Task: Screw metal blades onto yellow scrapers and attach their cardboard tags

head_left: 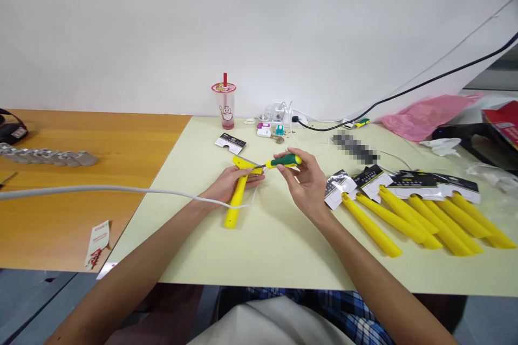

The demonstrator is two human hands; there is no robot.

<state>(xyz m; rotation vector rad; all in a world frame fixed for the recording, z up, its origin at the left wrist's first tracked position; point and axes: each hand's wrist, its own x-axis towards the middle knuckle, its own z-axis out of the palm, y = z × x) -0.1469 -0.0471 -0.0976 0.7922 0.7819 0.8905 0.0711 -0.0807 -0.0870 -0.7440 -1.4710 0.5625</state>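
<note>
My left hand [222,187] is closed around a yellow T-shaped tool [232,214], which looks like a scraper or squeegee. Its handle points toward me, and a thin grey strip shows along the head. In my right hand [306,186] is a screwdriver [288,160] with a green and yellow handle, gripped between thumb and fingers. The shaft reaches left to the tool's head, near my left fingertips. Exactly where the tip touches is too small to tell. A black-and-white header card [230,143] lies on the table just beyond.
Several yellow handles [374,229] with printed cards lie at right. A drink cup [225,108] with a red straw stands near the wall, beside a power strip [298,120] with plugs. A white cable [162,191] crosses at left. A pink bag [424,117] lies at back right.
</note>
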